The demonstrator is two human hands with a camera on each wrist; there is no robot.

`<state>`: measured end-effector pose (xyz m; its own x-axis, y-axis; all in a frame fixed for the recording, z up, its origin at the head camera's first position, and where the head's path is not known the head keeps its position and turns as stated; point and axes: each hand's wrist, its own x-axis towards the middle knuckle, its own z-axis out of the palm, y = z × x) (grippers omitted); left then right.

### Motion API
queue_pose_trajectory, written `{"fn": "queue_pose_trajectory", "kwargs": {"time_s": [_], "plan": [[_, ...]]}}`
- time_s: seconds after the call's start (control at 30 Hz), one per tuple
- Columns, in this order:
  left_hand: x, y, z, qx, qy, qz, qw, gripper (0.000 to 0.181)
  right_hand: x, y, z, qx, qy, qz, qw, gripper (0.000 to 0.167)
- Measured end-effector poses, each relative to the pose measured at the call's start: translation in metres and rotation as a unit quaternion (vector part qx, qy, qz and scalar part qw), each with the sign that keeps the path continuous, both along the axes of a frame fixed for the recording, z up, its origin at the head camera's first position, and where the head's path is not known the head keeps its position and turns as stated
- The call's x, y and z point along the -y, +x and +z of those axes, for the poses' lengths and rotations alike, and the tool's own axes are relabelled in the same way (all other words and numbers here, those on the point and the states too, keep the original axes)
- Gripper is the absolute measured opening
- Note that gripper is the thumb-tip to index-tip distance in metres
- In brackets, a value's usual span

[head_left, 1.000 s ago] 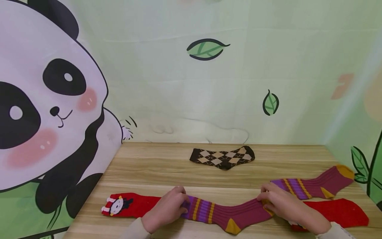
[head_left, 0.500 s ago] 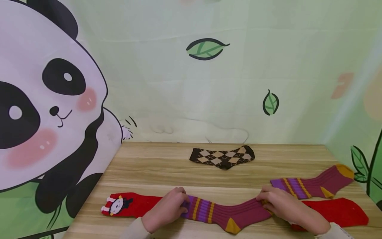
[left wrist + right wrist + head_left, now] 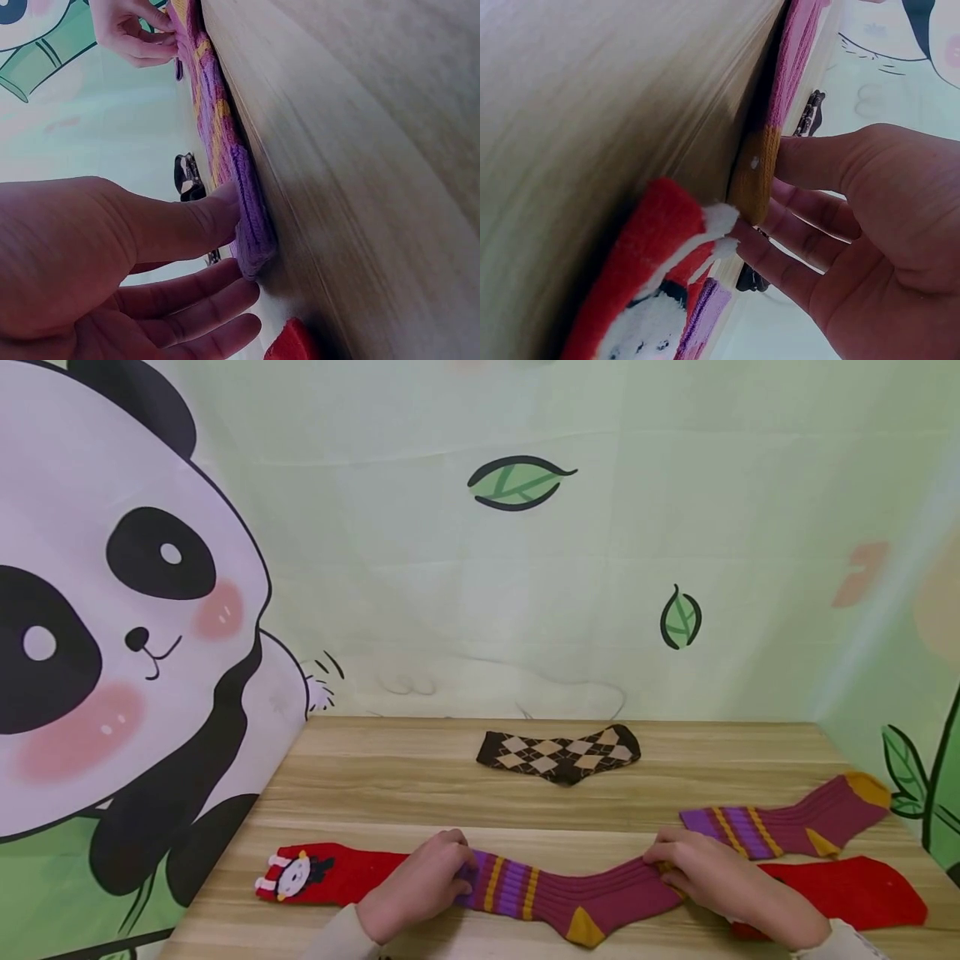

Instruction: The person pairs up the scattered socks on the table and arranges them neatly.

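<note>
A burgundy sock point(image 3: 622, 893) with purple and yellow stripes and a mustard heel lies stretched across the front of the wooden table. At its purple cuff point(image 3: 251, 217), my left hand point(image 3: 431, 877) holds the end between thumb and fingers. My right hand point(image 3: 693, 864) holds the mustard toe point(image 3: 754, 176) in the same way; in the head view it mostly hides this toe. Left of it lies a red sock point(image 3: 367, 872) with a white animal face, partly behind my left hand. A second red sock point(image 3: 855, 893) lies under my right forearm, its face end point(image 3: 649, 322) showing in the right wrist view.
A matching burgundy striped sock point(image 3: 795, 822) lies at the right, behind the second red sock. Farther back is a black and tan argyle sock point(image 3: 562, 756). A panda-printed cloth point(image 3: 405, 568) stands behind the wooden table point(image 3: 390, 793).
</note>
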<state>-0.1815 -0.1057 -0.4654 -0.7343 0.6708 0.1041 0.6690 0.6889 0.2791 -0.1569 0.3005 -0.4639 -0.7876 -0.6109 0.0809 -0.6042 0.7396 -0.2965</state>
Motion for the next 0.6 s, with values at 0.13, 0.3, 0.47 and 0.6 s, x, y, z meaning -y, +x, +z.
{"fn": "queue_pose_trajectory", "kwargs": {"time_s": [0.13, 0.3, 0.47, 0.6], "plan": [[-0.001, -0.001, 0.000, 0.006, -0.003, 0.003, 1.0000, 0.011, 0.000, 0.000, 0.001, 0.002, -0.001, 0.001, 1.0000, 0.022], [0.000, -0.001, 0.003, 0.008, -0.003, -0.003, 1.0000, 0.010, -0.001, -0.001, 0.003, 0.004, 0.000, 0.012, 0.9999, 0.021], [-0.001, -0.002, 0.013, 0.029, 0.007, -0.013, 0.9995, 0.012, -0.002, -0.003, 0.010, 0.009, -0.007, 0.014, 0.9998, 0.017], [-0.008, -0.006, 0.020, 0.016, 0.019, -0.018, 0.9995, 0.011, -0.002, -0.006, 0.018, -0.003, -0.009, 0.006, 0.9999, 0.014]]}}
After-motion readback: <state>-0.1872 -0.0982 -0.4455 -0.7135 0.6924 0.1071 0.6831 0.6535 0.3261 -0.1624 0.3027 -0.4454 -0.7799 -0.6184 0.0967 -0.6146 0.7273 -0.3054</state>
